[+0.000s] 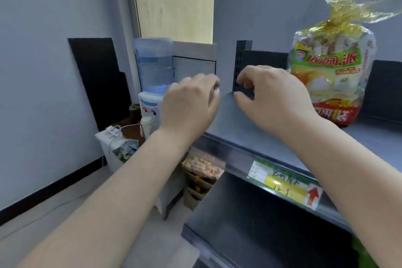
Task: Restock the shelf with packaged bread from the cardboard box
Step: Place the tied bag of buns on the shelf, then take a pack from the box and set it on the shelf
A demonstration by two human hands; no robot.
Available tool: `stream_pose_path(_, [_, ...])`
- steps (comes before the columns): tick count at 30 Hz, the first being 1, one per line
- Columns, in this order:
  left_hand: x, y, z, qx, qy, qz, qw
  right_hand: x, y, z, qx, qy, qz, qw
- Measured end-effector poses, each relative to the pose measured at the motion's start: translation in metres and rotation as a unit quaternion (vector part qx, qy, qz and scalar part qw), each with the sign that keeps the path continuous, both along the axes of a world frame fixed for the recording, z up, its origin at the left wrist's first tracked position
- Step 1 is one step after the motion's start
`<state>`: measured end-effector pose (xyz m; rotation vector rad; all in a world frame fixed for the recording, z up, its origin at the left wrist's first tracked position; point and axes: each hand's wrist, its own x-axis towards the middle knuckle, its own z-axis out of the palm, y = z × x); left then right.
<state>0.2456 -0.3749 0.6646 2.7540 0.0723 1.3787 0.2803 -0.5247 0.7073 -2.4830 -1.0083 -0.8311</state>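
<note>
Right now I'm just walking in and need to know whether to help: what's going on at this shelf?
A person is restocking. One bread package stands upright on the top shelf, at the right. Both hands are empty: the left hand hovers off the shelf's left end, the right hand hangs over the bare shelf, fingers curled. The cardboard box sits on the floor below, packages showing inside. The lower shelf looks unfilled.

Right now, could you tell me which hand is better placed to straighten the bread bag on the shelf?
Right. The right hand hovers over the shelf just beside the bread bag; the left hand is past the shelf's end, farther away. Both look empty.
</note>
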Motion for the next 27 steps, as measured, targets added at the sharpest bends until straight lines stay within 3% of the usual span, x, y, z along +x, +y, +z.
stream_pose_path(5, [-0.108, 0.075, -0.074, -0.164, 0.079, 0.207, 0.961, -0.076, 0.098, -0.067, -0.061, 0.041, 0.205, 0.976])
stream_pose_path(11, [-0.246, 0.129, -0.176, -0.243, 0.200, 0.392, 0.864, -0.161, 0.180, -0.195, -0.255, 0.114, 0.382, 0.881])
stream_pose_path(19, [-0.355, 0.167, -0.294, -0.387, 0.253, 0.484, 0.743, -0.217, 0.274, -0.326, -0.372, 0.259, 0.393, 0.800])
stream_pose_path(23, [-0.388, 0.195, -0.359, -0.481, 0.293, 0.483, 0.670, -0.234, 0.317, -0.391, -0.411, 0.356, 0.336, 0.770])
stream_pose_path(27, [-0.411, 0.230, -0.423, -0.546, 0.320, 0.455, 0.626, -0.249, 0.355, -0.451, -0.433, 0.409, 0.288, 0.749])
